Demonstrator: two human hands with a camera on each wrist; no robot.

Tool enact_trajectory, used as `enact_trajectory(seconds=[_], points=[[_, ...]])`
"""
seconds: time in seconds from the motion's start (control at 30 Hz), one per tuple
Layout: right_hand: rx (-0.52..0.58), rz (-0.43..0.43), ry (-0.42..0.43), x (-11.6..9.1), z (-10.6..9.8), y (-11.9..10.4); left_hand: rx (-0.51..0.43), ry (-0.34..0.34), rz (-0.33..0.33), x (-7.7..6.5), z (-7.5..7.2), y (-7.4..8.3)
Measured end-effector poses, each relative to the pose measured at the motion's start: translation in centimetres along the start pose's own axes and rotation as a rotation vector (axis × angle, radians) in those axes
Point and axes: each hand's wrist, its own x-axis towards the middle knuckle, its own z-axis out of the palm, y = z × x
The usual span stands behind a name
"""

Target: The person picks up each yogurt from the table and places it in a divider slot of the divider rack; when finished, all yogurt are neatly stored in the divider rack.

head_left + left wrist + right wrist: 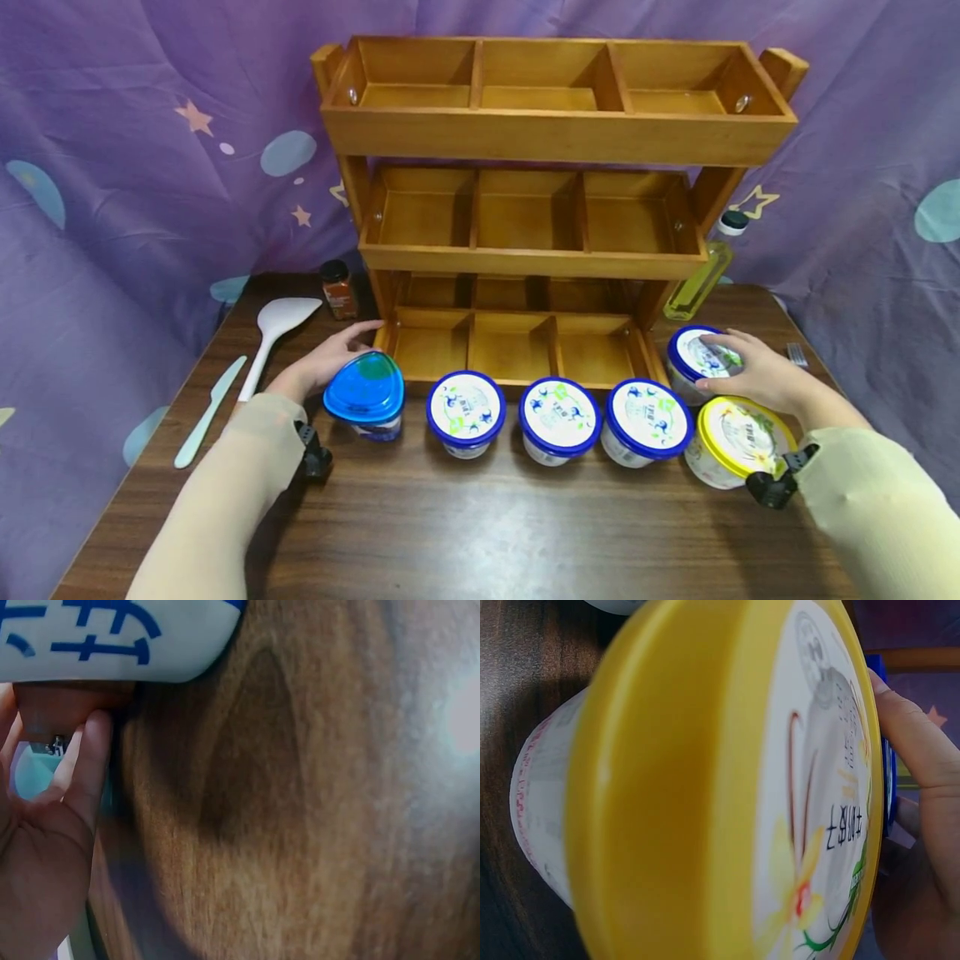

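Note:
My left hand [330, 364] is at the lower left corner of the wooden rack [558, 138], its fingers fairly straight and touching the wood. Just in front of that hand stands a tub with a translucent blue lid [365, 388], hiding part of it. My right hand [765, 372] holds a tub with a blue-rimmed white lid [693, 358] from above, beside the rack's lower right corner. The thumb lies at the near edge of the lid; some fingers are hidden. A yellow-lidded tub [746, 437] stands under my right wrist and fills much of the right wrist view.
Three more blue-rimmed tubs, at left [466, 412], middle [559, 419] and right [648, 421], line the rack's front. On the left lie a pale knife [212, 410] and a white ladle [279, 321], near a spice jar [339, 292]. An oil bottle [697, 279] and a fork [797, 355] are at right.

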Motion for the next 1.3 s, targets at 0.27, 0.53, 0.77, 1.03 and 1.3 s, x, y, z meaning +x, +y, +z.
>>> enact_trajectory(seconds=[0.27, 0.53, 0.77, 1.03, 1.3], points=[[-0.027, 0.024, 0.008, 0.1, 0.1, -0.4, -0.052, -0.021, 0.012, 0.0, 0.1, -0.2], [-0.02, 0.014, 0.056, -0.1, -0.6, -0.6, -0.068, -0.038, 0.01, 0.2, 0.1, -0.5], [-0.036, -0.042, 0.131, -0.4, -2.4, -1.3, -0.057, -0.039, 0.001, 0.1, 0.0, -0.5], [-0.025, -0.102, 0.16, -1.0, -3.5, -2.8, -0.058, -0.049, -0.018, 0.2, 0.0, -0.5], [-0.002, -0.153, 0.16, -0.6, -3.4, -4.4, -0.053, -0.055, -0.031, 0.0, -0.1, -0.3]])
